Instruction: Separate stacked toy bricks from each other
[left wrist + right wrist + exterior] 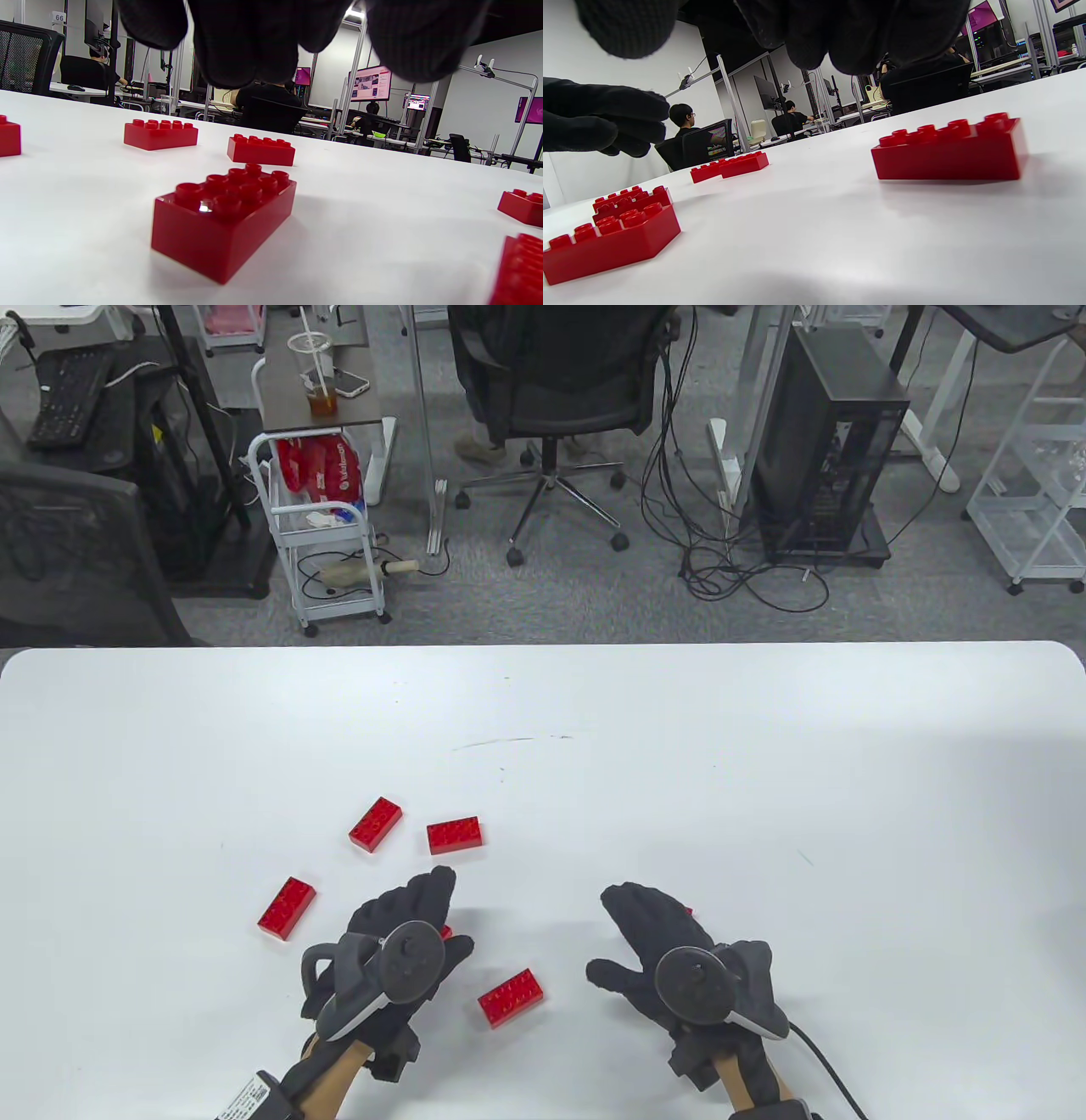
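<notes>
Several single red toy bricks lie apart on the white table (pixel 764 780), studs up. My left hand (pixel 441 920) hovers open over one brick (pixel 445 931), which fills the middle of the left wrist view (pixel 225 220); the fingertips (pixel 246 46) hang above it without touching. My right hand (pixel 615 937) is open over another brick (pixel 687 911), mostly hidden in the table view and seen on the right of the right wrist view (pixel 950 148). A further brick (pixel 510 997) lies between the hands. Neither hand holds anything.
Three more red bricks lie ahead and left of the left hand: one at the far left (pixel 287 908), two farther out (pixel 375 823) (pixel 455 835). Beyond the table's far edge are an office chair (pixel 560 398), a trolley (pixel 327 534) and a computer tower (pixel 827 449).
</notes>
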{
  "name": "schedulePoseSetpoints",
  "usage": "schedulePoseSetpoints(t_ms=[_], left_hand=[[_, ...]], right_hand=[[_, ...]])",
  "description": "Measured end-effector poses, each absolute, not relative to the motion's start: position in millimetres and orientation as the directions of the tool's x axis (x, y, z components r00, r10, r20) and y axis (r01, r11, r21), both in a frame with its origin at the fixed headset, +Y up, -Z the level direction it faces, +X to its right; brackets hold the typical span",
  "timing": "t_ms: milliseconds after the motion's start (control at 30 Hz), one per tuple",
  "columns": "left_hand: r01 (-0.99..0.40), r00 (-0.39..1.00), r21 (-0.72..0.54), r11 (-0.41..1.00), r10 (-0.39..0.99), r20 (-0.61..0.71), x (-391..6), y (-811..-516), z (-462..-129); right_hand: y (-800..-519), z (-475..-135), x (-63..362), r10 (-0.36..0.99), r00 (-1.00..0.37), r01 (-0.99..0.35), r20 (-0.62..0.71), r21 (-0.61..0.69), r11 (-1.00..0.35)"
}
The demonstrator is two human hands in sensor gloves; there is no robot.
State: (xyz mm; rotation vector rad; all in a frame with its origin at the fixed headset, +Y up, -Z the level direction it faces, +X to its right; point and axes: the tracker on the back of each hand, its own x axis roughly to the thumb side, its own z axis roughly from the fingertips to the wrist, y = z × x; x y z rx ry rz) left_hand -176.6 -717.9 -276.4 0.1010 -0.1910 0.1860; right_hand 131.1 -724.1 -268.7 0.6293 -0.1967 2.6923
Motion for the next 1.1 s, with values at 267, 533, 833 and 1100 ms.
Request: schedulePoseSetpoints(t_ms=[267,533,833,1100], left_hand=[[-0.141,0.971,0.029,0.990,0.132,0.197,-168,-718,-273],[0.039,0.975,-0.115,0.993,-0.012,0.221,-140,-723,-260],[0.066,0.968,-0.097,0.993,-0.040,0.246,-133,-724,-256],[0.072,0.968,-0.110,0.991,-0.042,0.249,-134,-724,-256]], right_hand=[[-725,-270,134,0.313,-0.836,-0.383,0.451,-0.070,-0.921],[-728,-276,142,0.292,-0.858,-0.356,0.422,-0.079,-0.931],[-729,-275,144,0.286,-0.858,-0.350,0.426,-0.078,-0.934],[-733,-278,146,0.272,-0.868,-0.328,0.416,-0.068,-0.942]])
